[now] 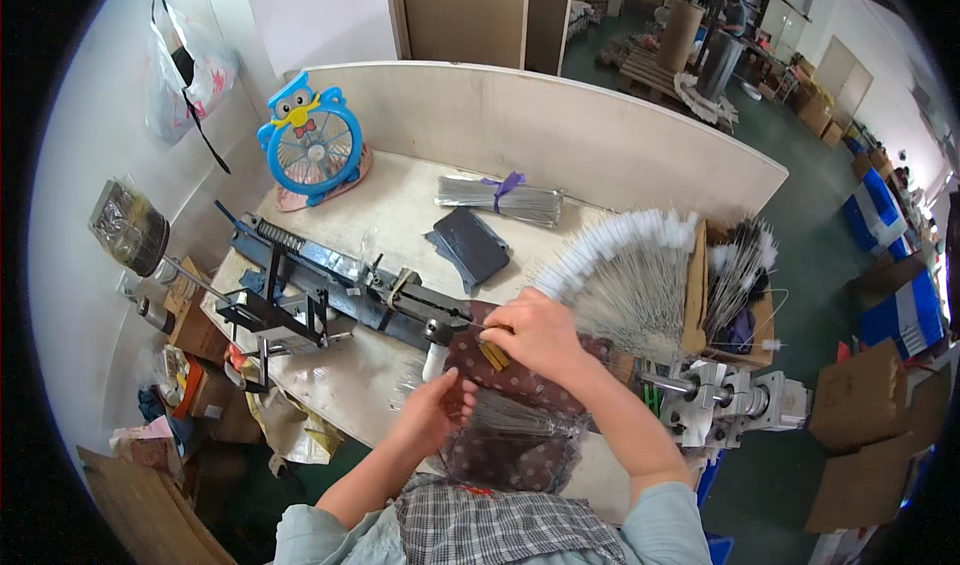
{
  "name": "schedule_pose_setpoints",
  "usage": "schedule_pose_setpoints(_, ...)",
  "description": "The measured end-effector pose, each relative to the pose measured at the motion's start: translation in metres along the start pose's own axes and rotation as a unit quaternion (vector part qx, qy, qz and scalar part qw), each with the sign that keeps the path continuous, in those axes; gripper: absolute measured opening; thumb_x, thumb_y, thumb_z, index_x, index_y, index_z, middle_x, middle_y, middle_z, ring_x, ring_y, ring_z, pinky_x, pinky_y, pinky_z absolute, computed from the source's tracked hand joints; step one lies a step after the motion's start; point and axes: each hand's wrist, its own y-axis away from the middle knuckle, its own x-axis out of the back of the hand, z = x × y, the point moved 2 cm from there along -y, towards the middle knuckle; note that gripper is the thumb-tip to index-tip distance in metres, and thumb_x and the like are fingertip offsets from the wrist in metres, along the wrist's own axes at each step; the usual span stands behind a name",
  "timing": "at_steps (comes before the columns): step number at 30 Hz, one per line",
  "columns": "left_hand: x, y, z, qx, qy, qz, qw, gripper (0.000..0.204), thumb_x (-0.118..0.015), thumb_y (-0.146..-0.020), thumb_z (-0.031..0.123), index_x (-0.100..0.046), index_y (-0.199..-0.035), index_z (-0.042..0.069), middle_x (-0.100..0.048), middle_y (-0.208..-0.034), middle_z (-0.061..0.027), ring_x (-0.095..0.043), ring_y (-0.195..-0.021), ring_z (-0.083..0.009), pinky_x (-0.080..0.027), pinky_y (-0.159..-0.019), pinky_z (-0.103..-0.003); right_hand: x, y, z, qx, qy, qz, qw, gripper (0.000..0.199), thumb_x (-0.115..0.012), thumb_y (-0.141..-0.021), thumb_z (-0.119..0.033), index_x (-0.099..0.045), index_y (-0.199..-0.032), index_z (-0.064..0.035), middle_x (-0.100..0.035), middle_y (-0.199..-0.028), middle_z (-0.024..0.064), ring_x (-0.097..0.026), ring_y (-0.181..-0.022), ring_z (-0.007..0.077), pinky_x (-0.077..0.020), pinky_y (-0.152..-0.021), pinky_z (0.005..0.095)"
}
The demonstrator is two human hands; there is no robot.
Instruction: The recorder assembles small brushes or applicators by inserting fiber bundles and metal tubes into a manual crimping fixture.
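Observation:
My right hand (538,337) is closed in a pinch at the near end of a long black metal fixture (340,275). A thin wire (477,325) seems to run from its fingertips toward the fixture; the grip itself is partly hidden. Just below those fingers show yellow brass-like strips (493,356). My left hand (437,408) is loosely curled with fingers apart and seems to hold nothing. Its thumb is close to a white cylinder (434,363) at the fixture's end. A bundle of thin wires (525,415) lies on a brown dotted cloth (510,460) in front of me.
Wire brushes with white tips (625,265) fan out at the right, beside a cardboard box (697,300). A metal spindle device (715,400) stands at the right edge. Farther back are a tied wire bundle (500,200), a dark flat block (470,247) and a blue fan (315,145).

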Motion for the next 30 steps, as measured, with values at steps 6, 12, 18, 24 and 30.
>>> schedule_pose_setpoints(6, 0.026, -0.037, 0.0, 0.201, 0.231, -0.045, 0.951, 0.066, -0.028, -0.091, 0.063, -0.061, -0.076, 0.008, -0.053, -0.064, -0.0023, -0.045, -0.059, -0.0176, -0.038, -0.058, -0.033, -0.02, -0.013, -0.022, -0.027, 0.065, 0.022, 0.997, 0.009, -0.069, -0.068, -0.018, -0.064, -0.069, -0.0108, -0.062, -0.07, 0.0009, -0.056, -0.078, 0.0226, -0.0484, -0.064, 0.0356)
schedule_pose_setpoints(12, -0.014, 0.002, 0.065, -0.138, -0.019, -0.027, 0.99, 0.058, -0.043, -0.09, 0.055, -0.062, -0.064, 0.007, -0.052, -0.054, -0.0026, -0.052, -0.052, -0.0164, -0.042, -0.049, -0.03, -0.018, -0.014, -0.019, -0.031, 0.086, 0.013, 0.996, 0.009, -0.069, -0.067, -0.017, -0.063, -0.069, -0.0103, -0.062, -0.07, 0.0012, -0.055, -0.077, 0.023, -0.0474, -0.064, 0.0354)
schedule_pose_setpoints(18, -0.003, -0.026, 0.055, -0.188, -0.561, 0.063, 0.803, 0.051, -0.068, -0.076, 0.046, -0.065, -0.065, -0.004, -0.058, -0.053, -0.009, -0.057, -0.052, -0.0127, -0.045, -0.051, -0.031, -0.017, -0.013, -0.025, -0.055, 0.093, 0.007, 0.994, 0.009, -0.068, -0.069, -0.018, -0.064, -0.07, -0.0102, -0.062, -0.071, 0.0012, -0.055, -0.076, 0.0225, -0.0472, -0.064, 0.0346)
schedule_pose_setpoints(24, -0.006, -0.032, 0.029, -0.225, -0.395, 0.019, 0.891, 0.045, -0.066, -0.079, 0.039, -0.062, -0.073, -0.005, -0.061, -0.066, -0.0057, -0.057, -0.061, -0.0152, -0.044, -0.055, -0.03, 0.014, 0.005, -0.026, 0.024, 0.077, 0.118, 0.99, 0.009, -0.068, -0.074, -0.015, -0.067, -0.081, -0.0098, -0.064, -0.075, 0.0025, -0.058, -0.08, 0.0223, -0.0482, -0.069, 0.0324)
schedule_pose_setpoints(30, -0.024, -0.037, 0.003, -0.217, -0.012, -0.078, 0.973, 0.018, -0.064, -0.078, 0.015, -0.059, -0.072, -0.002, -0.062, -0.07, -0.0071, -0.059, -0.067, -0.0134, -0.046, -0.059, -0.026, 0.016, 0.068, -0.02, -0.004, 0.027, 0.071, 0.997, 0.01, -0.069, -0.074, -0.011, -0.066, -0.083, -0.0061, -0.064, -0.079, 0.005, -0.062, -0.074, 0.024, -0.0503, -0.064, 0.0338)
